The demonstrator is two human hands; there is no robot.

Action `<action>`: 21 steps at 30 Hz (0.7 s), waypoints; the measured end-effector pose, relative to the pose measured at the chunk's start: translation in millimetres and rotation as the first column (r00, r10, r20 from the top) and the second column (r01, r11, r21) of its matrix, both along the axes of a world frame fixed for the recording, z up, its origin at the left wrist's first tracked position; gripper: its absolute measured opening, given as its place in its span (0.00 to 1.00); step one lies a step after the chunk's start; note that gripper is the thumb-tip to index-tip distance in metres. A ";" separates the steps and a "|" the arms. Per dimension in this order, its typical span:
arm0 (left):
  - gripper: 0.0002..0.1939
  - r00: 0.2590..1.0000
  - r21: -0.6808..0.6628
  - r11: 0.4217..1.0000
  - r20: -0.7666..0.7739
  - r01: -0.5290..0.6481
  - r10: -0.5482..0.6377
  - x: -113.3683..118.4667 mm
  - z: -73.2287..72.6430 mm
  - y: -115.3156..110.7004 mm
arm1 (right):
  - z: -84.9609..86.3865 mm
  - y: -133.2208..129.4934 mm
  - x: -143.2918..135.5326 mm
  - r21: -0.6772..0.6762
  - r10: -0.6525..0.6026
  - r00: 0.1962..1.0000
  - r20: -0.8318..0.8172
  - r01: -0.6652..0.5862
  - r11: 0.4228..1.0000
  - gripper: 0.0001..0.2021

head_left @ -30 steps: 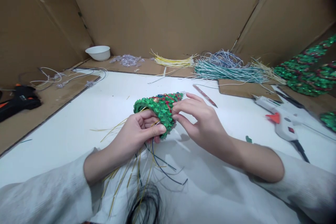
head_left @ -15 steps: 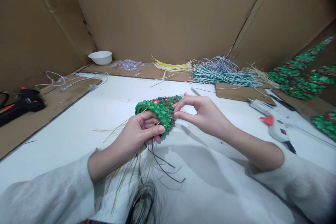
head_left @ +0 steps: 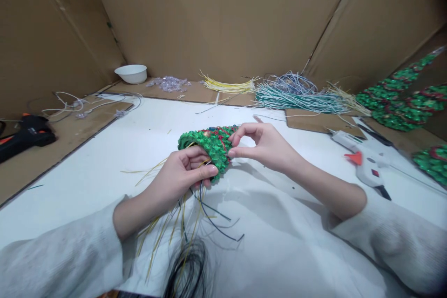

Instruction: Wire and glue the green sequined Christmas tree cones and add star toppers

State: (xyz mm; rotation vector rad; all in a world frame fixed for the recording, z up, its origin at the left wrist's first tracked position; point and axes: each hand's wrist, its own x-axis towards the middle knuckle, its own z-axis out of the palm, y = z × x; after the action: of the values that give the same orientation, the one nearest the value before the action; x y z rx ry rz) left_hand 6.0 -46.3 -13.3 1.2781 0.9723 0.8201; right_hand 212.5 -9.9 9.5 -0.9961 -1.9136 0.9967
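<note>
A: Holding check, left to right: left hand (head_left: 181, 177) has a closed grip on the green sequin cone (head_left: 209, 146), wire tails (head_left: 195, 214) hanging at 6 o'clock.
B: Right hand (head_left: 265, 146)?
A: Thumb and forefinger pinched shut at the cone's 3 o'clock edge; whatever's between them is too small to tell. I'd keep the cone steady above the tabletop (head_left: 122, 149) and pinch close.
B: Containers?
A: White bowl (head_left: 132, 73) at 11 o'clock, contents hidden.
</note>
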 end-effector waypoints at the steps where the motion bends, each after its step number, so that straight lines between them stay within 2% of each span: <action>1: 0.17 1.000 0.000 1.000 -0.001 0.002 -0.002 0.1 0.1 0.3 | -0.4 0.8 0.1 -0.003 0.000 1.000 -0.003 0.000 1.000 0.09; 21: 0.16 0.999 -0.011 1.000 0.049 0.023 -0.022 2.7 -2.4 -0.8 | -1.7 -0.1 1.0 0.016 0.010 1.000 0.015 -0.010 1.000 0.09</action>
State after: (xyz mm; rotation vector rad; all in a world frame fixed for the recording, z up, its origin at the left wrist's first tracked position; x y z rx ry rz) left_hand 8.7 -47.1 -15.7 1.2511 0.9214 0.8234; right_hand 213.5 -10.0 7.8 -0.9879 -1.9376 0.9806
